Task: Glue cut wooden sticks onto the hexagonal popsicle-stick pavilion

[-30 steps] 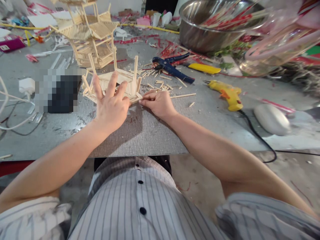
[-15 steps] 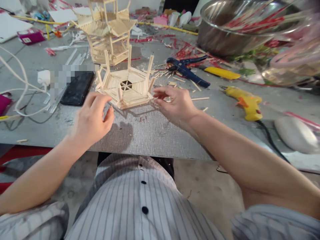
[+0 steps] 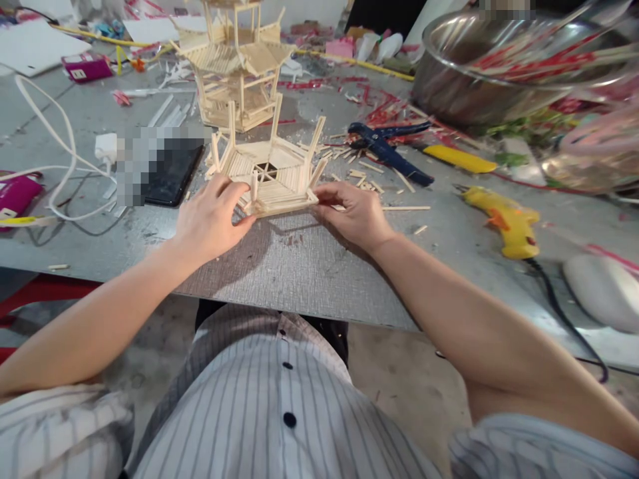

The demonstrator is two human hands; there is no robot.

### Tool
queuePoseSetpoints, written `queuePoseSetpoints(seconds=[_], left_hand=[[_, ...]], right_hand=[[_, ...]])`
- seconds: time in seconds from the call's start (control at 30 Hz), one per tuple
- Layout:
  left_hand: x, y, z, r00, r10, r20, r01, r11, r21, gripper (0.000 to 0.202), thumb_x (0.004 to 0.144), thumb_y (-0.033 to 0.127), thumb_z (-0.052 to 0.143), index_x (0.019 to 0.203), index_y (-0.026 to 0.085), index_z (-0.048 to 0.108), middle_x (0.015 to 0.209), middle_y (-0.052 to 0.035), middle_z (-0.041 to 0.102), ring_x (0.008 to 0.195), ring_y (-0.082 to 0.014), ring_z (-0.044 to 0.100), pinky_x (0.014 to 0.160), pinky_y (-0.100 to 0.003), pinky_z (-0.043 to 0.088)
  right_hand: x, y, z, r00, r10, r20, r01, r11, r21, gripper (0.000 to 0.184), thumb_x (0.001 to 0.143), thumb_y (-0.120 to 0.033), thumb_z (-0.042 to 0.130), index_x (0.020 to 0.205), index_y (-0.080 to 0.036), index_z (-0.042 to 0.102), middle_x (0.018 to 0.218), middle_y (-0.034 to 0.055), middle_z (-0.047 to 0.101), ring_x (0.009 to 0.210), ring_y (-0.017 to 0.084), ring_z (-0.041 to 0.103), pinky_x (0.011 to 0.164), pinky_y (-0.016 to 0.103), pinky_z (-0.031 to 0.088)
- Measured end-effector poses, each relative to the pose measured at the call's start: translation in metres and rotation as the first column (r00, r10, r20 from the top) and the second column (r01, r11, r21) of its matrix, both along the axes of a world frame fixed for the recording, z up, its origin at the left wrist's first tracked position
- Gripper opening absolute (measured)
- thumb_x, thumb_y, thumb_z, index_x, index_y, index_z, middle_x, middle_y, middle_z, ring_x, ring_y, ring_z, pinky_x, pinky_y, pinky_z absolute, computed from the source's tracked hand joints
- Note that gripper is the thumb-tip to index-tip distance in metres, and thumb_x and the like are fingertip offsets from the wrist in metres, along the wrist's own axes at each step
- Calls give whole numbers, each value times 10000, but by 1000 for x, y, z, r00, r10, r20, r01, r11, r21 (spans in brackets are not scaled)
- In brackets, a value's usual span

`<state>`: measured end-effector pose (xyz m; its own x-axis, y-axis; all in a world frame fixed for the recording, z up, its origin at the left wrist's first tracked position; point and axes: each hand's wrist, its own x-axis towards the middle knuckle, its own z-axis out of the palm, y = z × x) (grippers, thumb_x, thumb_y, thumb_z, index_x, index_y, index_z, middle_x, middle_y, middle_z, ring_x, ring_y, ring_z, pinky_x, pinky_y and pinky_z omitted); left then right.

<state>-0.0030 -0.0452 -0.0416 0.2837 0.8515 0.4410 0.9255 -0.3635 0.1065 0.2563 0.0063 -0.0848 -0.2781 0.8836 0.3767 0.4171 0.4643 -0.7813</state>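
A hexagonal wooden-stick frame (image 3: 287, 183) with upright posts at its corners rests on the grey table in front of me. My left hand (image 3: 214, 216) grips its near left edge, thumb below and fingers over the rim by a post. On the near right corner, my right hand (image 3: 353, 211) pinches the edge between thumb and fingers. Just behind stands a taller stick-built pagoda model (image 3: 239, 73) with flared roofs, its top cut off by the picture. Loose cut sticks (image 3: 357, 174) lie scattered to the right of the frame.
Right of the frame lie dark blue cutting pliers (image 3: 387, 152), a yellow-handled knife (image 3: 462, 158) and a yellow glue gun (image 3: 506, 219) with its cord. A metal basin (image 3: 449, 86) stands at the back right. On the left are a black phone (image 3: 172, 169) and white cables (image 3: 67, 150).
My left hand has moved in to the frame's near left edge and taken hold of it. My right hand has closed on the right corner. The view has shifted slightly.
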Motion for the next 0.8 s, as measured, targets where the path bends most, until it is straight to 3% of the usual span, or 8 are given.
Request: queuePoseSetpoints(seconds=[0.17,0.43,0.8], left_hand=[[-1,8,-8,998,-55,-12,54,998,-18,305,830,359,637,1100,227,584,1121,-91,655,1081,-290,610,911,-411,511],[-2,11,-12,998,-65,-4,65,998,-6,200,848,284,599,1045,254,596,1057,-72,673,1042,-284,611,903,-421,506],[-6,20,-25,994,-95,-56,102,986,132,152,818,239,639,955,179,614,944,-85,673,933,-272,627,813,-383,514]], right_hand=[[-1,-1,-5,999,26,-25,-26,1000,12,211,779,-253,659,978,-218,720,924,22,730,864,165,682,861,353,542],[-3,-5,-1,1000,-22,-4,22,1000,7,190,789,-271,662,958,-248,746,936,14,744,883,183,689,868,368,544],[-1,3,-12,1000,-2,23,-3,982,190,205,784,-275,653,956,-228,754,883,1,762,812,173,709,768,319,561]])
